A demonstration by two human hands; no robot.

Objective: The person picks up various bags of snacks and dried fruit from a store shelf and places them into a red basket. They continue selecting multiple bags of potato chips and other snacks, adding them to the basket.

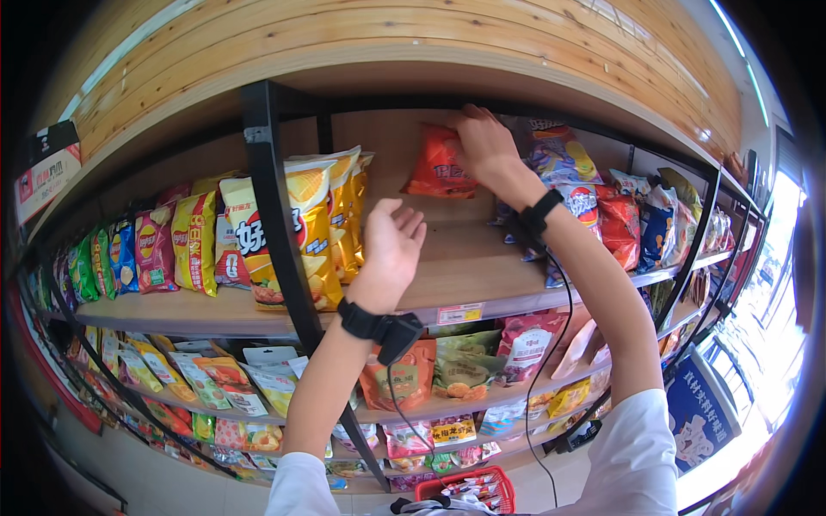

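My right hand (485,143) grips the upper part of a red snack bag (433,164) above the top shelf board, between two groups of bags. The bag's lower part hangs out below my fingers. My left hand (392,248) is raised with the palm up and fingers apart, holding nothing. Just left of it stand yellow chip bags (322,245), partly behind a black metal post (274,206). To the right of the red bag are purple snack bags (560,158), partly hidden by my right forearm. Black bands with cables are on both wrists.
More chip bags (155,248) line the top shelf at left, and red and blue bags (619,229) stand at right. Lower shelves hold pouches (397,374). A red basket (510,490) with packets is on the floor. A black post (694,238) rises at right.
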